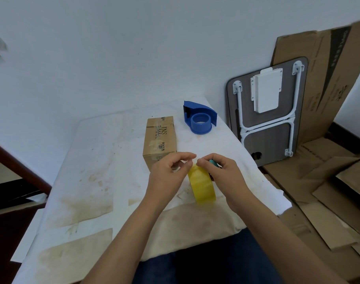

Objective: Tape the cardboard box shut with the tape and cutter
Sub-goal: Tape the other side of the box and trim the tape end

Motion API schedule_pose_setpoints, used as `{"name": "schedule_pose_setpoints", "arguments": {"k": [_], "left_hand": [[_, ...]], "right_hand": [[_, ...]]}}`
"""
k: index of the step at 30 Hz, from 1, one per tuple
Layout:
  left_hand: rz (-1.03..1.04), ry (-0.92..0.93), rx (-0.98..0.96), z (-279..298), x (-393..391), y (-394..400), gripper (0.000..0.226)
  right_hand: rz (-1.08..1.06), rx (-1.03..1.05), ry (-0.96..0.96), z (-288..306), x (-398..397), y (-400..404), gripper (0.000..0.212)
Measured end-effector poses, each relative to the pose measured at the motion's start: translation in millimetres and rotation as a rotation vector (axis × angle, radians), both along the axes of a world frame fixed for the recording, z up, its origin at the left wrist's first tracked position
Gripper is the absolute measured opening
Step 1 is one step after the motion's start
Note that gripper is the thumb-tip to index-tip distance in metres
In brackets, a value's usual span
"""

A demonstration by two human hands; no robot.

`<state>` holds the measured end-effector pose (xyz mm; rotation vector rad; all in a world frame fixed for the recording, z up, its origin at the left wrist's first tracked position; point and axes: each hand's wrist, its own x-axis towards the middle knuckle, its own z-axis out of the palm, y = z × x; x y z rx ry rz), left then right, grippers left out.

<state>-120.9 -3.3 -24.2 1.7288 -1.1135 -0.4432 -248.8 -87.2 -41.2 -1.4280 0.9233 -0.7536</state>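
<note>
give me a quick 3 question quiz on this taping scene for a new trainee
1. True or false: the yellow tape roll is already loaded on the blue dispenser.
2. Which thing stands nearest the hands? A) cardboard box B) blue dispenser C) folded table leaning on the wall
3. Fill in: the left hand and right hand both pinch at the ____ of the upright roll.

Key
1. False: the roll stands on the white table cover, apart from the dispenser.
2. A
3. top
</note>
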Motion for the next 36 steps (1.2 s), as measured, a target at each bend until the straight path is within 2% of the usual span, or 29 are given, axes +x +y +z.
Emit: {"name": "schedule_pose_setpoints", "arguments": {"k": [6,11,15,24,28,33,36], "left_hand": [[-0.037,0.007,0.068,2,5,2,0.013],[-0.076,0.002,0.136,2,5,0,0.02],[-0.089,0.04,0.118,3,7,1,0.019],[-0.077,-0.106,0.074,0,6,2,0.016],[-0.042,-0.157,0.056,-3,3,2,0.016],[0.024,-0.023,0.054,-4,1,0,0.009],[0.053,0.07,0.06,-4,-1,-1,0.007]], "right_hand": [[0.016,0.001,-0.015,1,-3,0,0.011],[0.029,-0.021,-0.034,-1,-4,1,0.01],[0.016,-0.027,-0.064,-3,-6,1,0.009],[0.01,-0.028,-0.056,-2,-7,3,0.008],[-0.008,-0.106,-0.015,-3,-6,5,0.005],[-0.02,-0.368,0.139,-3,-6,9,0.011],[-0.038,-0.357,0.178,-4,-5,9,0.038]]}}
